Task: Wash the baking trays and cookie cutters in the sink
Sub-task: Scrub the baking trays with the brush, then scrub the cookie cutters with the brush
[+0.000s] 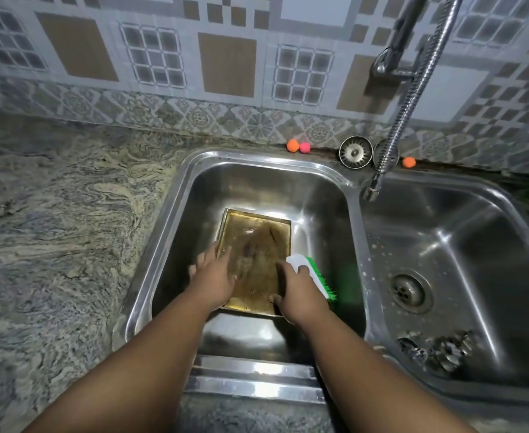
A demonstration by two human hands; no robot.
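A rectangular baking tray, brownish and wet inside, lies on the bottom of the left sink basin. My left hand rests on the tray's near left edge, its fingers spread over the rim. My right hand grips a white scrubbing brush with green bristles at the tray's near right corner. Several metal cookie cutters lie in the right sink basin, near its front.
A flexible metal tap hose hangs over the divider between the basins. Two metal drain strainers and three small orange and pink balls sit on the back ledge. Marbled stone counter spreads to the left.
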